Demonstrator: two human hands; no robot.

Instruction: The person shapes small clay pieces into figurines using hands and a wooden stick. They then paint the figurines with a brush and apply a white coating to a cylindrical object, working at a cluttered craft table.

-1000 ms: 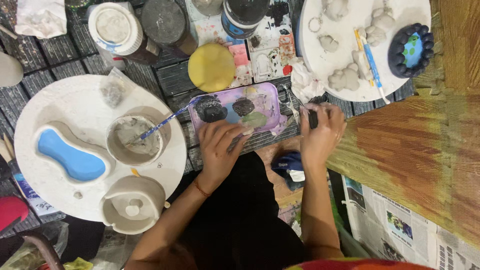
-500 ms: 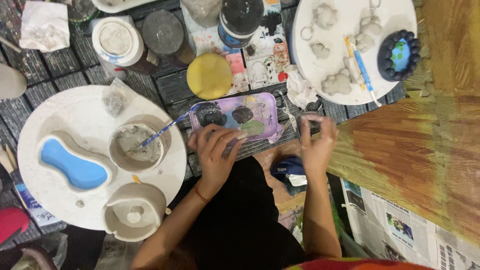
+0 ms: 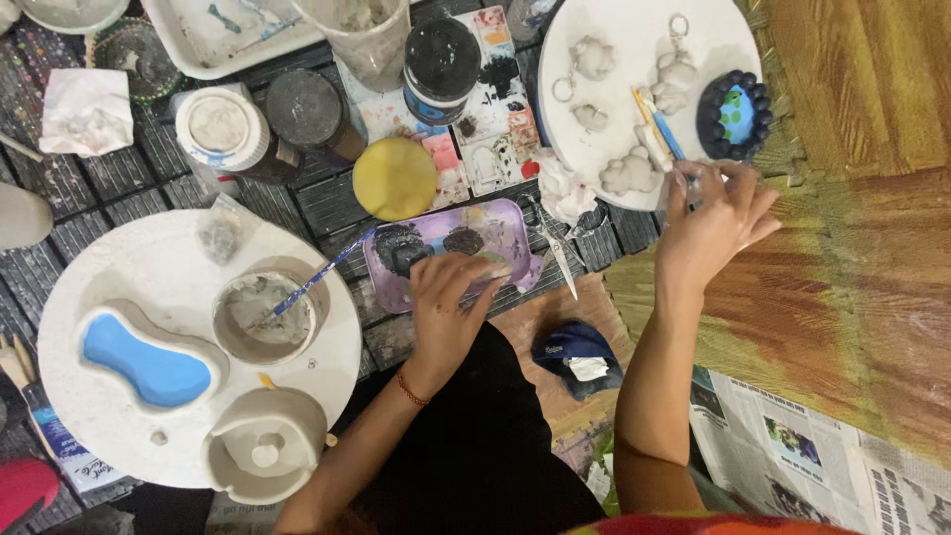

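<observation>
My left hand [image 3: 451, 297] lies with curled fingers on the near edge of a purple paint palette [image 3: 500, 220] that holds dark and grey paint blobs. My right hand [image 3: 711, 223] is far to the right, at the rim of a round white board [image 3: 634, 30]. Its fingertips are pinched on a small dark piece beside the lower end of a blue-handled brush [image 3: 662, 129]. On that board lie several unpainted clay figures [image 3: 629, 173] and a dark blue flower-shaped dish [image 3: 733, 114] with a blue and green middle.
A second round white board [image 3: 188, 267] on the left carries a blue kidney-shaped dish [image 3: 144, 362], a grey bowl [image 3: 263, 317] with a brush in it and a white cup [image 3: 263, 451]. A yellow lid [image 3: 394, 178], paint jars [image 3: 223, 129], scissors [image 3: 557, 256], a blue cloth [image 3: 580, 352] and newspaper [image 3: 792, 446] lie around.
My right hand has moved from beside the palette out to the right, up to the rim of the board with the clay figures. My left hand has stayed on the palette.
</observation>
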